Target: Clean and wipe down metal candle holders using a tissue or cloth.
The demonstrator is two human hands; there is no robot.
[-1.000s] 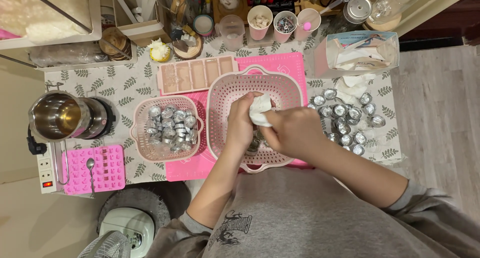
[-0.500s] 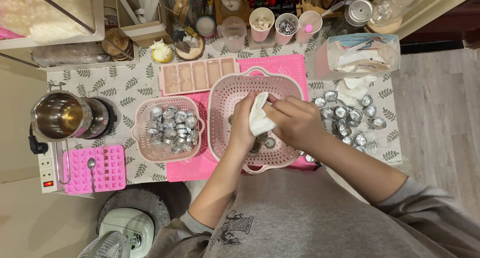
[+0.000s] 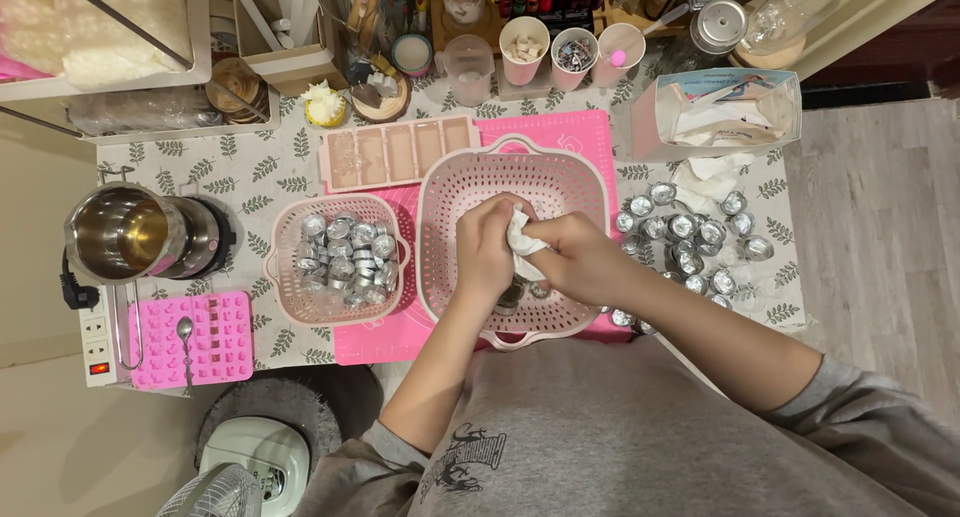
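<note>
Both hands meet over a large pink perforated basket [image 3: 470,177] at the table's middle. My left hand [image 3: 485,249] is closed around something small that I cannot make out. My right hand [image 3: 575,259] presses a white tissue [image 3: 522,245] against it. A few small metal cups lie in the basket under my hands [image 3: 512,297]. A smaller pink basket [image 3: 285,222] to the left holds several metal cups [image 3: 345,257]. More metal cups [image 3: 690,237] lie loose on the cloth to the right.
A steel pot [image 3: 125,235] on a black base stands at left, above a pink mould with a spoon [image 3: 190,337]. A pink tray mould [image 3: 395,149], cups, jars and a tissue box [image 3: 720,112] line the back. A power strip [image 3: 95,342] sits at the left edge.
My hands have turned slightly together over the large basket, the tissue shifting between them. Nothing else has moved.
</note>
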